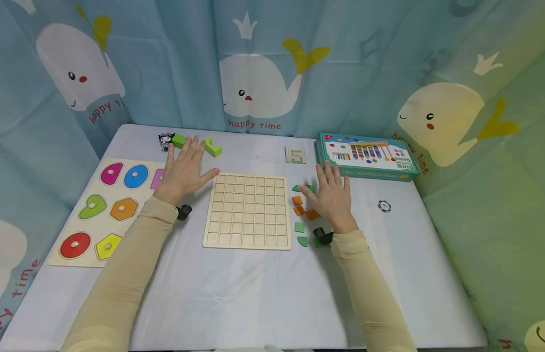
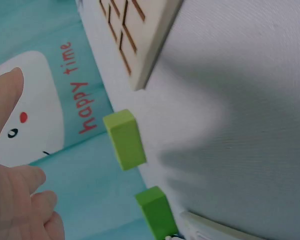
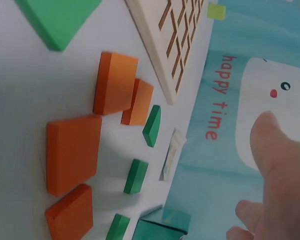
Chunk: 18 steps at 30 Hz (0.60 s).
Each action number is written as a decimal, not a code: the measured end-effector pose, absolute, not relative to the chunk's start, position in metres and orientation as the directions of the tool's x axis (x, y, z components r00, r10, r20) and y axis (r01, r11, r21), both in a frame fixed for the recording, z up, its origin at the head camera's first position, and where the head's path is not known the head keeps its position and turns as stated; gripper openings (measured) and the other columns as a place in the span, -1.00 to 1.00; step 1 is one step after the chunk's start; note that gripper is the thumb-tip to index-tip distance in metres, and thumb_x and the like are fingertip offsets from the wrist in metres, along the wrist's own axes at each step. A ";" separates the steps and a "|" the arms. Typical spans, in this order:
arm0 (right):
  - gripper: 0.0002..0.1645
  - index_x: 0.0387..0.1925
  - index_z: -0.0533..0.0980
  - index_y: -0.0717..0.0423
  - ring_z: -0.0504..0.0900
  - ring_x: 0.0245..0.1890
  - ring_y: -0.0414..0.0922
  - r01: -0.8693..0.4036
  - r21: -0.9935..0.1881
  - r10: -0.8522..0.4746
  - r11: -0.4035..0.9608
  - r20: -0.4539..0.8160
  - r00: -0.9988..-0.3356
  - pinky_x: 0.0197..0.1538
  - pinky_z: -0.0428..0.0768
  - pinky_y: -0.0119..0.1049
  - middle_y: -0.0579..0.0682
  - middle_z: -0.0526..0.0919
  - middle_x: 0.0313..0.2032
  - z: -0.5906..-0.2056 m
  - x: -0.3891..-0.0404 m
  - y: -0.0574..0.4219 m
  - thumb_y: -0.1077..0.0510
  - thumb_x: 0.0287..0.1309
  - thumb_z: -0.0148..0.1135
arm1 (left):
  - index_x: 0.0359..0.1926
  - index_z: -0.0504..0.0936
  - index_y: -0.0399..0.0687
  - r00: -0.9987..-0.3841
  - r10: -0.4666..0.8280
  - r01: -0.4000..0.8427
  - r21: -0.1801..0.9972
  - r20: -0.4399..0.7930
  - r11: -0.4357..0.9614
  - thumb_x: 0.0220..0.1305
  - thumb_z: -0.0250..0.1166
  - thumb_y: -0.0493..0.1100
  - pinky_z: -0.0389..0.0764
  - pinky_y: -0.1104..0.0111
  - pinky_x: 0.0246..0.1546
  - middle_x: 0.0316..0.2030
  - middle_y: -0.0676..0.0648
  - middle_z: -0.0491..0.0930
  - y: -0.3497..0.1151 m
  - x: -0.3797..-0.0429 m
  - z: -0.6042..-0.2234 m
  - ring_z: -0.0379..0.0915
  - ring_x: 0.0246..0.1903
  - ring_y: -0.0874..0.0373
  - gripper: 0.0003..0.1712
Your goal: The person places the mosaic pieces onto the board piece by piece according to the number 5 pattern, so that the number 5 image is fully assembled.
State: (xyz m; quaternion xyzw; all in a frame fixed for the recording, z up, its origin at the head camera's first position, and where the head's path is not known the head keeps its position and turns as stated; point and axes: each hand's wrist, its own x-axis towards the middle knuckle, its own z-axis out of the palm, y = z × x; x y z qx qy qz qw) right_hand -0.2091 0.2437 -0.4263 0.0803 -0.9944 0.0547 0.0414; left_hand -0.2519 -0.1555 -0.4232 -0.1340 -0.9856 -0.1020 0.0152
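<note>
Fingers spread, my left hand (image 1: 182, 172) hovers in the head view over the gap between the shape puzzle (image 1: 144, 215) and a wooden grid board (image 1: 248, 211). Two green blocks (image 2: 125, 140) lie beyond its fingertips, one light and one darker. My right hand (image 1: 335, 201), fingers also apart, is above a scatter of small orange tiles (image 3: 74, 155) and green tiles (image 1: 299, 227) right of the board. It hides some of them in the head view. Neither hand holds anything. The board's square cells hold no pieces.
A small figurine (image 1: 165, 141) stands at the back left beside the blocks. At the back are a small patterned card (image 1: 295, 155) and a green game box (image 1: 369, 159). A round chip (image 1: 384, 206) lies at the right. Printed curtains (image 1: 166, 63) enclose the table.
</note>
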 end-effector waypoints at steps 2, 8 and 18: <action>-0.06 0.52 0.01 0.15 -0.16 0.48 0.16 -0.204 -0.129 -0.185 0.970 0.142 -0.972 0.38 -0.16 0.23 0.19 -0.08 0.50 -0.427 -0.210 0.245 -0.36 0.39 -0.13 | 0.54 -0.21 -0.18 -0.962 0.267 0.272 0.200 0.050 0.941 0.34 -0.12 0.47 -0.60 -0.12 0.30 0.52 -0.21 -0.33 -0.156 -0.252 -0.424 -0.48 0.48 -0.08 0.10; -0.47 0.19 0.47 0.37 0.45 0.11 0.24 -0.444 -0.241 -0.350 0.863 0.350 -0.869 0.17 0.39 0.08 0.31 0.54 0.09 -0.432 -0.222 0.247 0.17 0.27 0.29 | 0.50 -0.32 -0.35 -0.952 0.305 0.279 0.368 -0.015 0.887 0.29 0.08 0.41 -0.33 -0.09 0.37 0.50 -0.31 -0.33 -0.159 -0.225 -0.428 -0.44 0.47 -0.13 0.23; -0.59 0.01 0.65 0.22 0.42 -0.22 0.05 -0.453 -0.215 -0.450 0.865 0.069 -0.891 -0.20 0.44 -0.14 0.12 0.60 -0.18 -0.441 -0.249 0.243 0.09 0.16 0.41 | 0.43 -0.22 -0.58 -0.889 0.438 0.335 0.461 -0.134 0.822 0.04 0.34 0.42 -0.07 -0.10 0.36 0.44 -0.50 -0.29 -0.143 -0.138 -0.447 -0.38 0.44 -0.31 0.45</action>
